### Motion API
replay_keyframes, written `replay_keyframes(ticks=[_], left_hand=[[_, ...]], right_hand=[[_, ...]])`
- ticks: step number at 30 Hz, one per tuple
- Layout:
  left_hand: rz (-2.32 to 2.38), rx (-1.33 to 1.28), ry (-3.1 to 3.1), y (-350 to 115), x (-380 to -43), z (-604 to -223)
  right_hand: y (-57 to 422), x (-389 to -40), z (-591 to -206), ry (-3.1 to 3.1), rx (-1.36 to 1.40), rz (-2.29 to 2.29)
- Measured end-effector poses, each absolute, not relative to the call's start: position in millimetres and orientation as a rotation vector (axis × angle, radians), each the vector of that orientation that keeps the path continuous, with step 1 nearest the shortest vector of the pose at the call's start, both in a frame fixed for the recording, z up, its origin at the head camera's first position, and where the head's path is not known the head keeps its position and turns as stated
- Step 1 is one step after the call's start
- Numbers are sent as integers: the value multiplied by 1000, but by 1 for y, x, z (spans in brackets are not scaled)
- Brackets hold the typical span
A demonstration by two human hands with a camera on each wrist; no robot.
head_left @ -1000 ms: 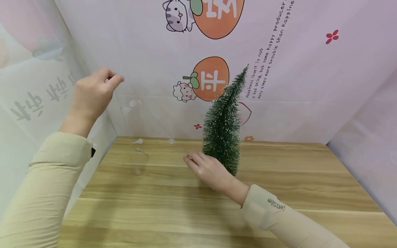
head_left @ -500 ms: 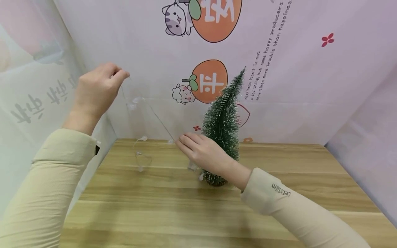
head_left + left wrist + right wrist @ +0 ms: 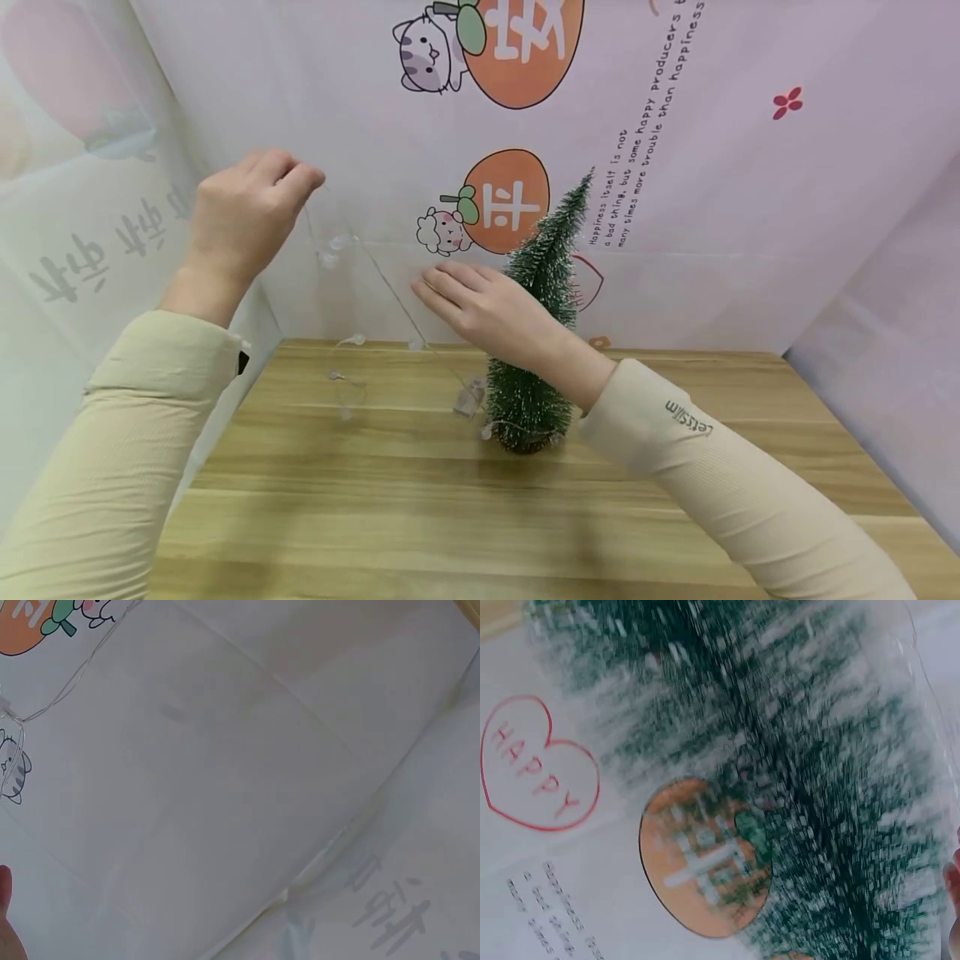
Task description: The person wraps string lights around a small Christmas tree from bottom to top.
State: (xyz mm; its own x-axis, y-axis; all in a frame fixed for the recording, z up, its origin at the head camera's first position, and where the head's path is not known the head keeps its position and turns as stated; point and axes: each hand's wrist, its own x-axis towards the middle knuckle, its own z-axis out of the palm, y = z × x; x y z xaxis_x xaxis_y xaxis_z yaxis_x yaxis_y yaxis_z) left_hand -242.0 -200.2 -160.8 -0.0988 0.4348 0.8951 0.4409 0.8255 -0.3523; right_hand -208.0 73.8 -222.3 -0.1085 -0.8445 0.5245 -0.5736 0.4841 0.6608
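The left hand (image 3: pixel 247 212) pinches the string lights (image 3: pixel 416 343) above the surface (image 3: pixel 390 517). Fingers loosely extended, the right hand (image 3: pixel 483 312) hovers before the Christmas tree (image 3: pixel 528 400).

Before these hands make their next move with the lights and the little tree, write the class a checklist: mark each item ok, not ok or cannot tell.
1. Tree standing on its base on the table: ok.
2. Left hand gripping the string of lights: ok, pinched and raised.
3. Right hand gripping the string: not ok, the string runs past it with no grip showing.
4. String across the tree's lower front: ok, it crosses near the base.
5. Small clear box beside the tree: ok, near its base.
6. Hanging lights free of tangles: cannot tell, too faint.
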Motion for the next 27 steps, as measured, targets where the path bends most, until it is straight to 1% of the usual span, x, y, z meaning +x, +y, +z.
replay_keyframes(ticks=[7, 13, 20, 27], left_hand=[[-44, -673, -1701, -194, -242, -159], [-46, -658, -1707, -189, -240, -156], [-41, -660, -1704, -185, -240, -154], [35, -675, -1730, -184, -236, -147]], right_hand=[[69, -211, -201, -1884, 1237, -474], [65, -214, -191, -1932, 1243, -497], [60, -213, -185, -1978, 1271, -546], [55, -213, -188, -2003, 1300, -625]])
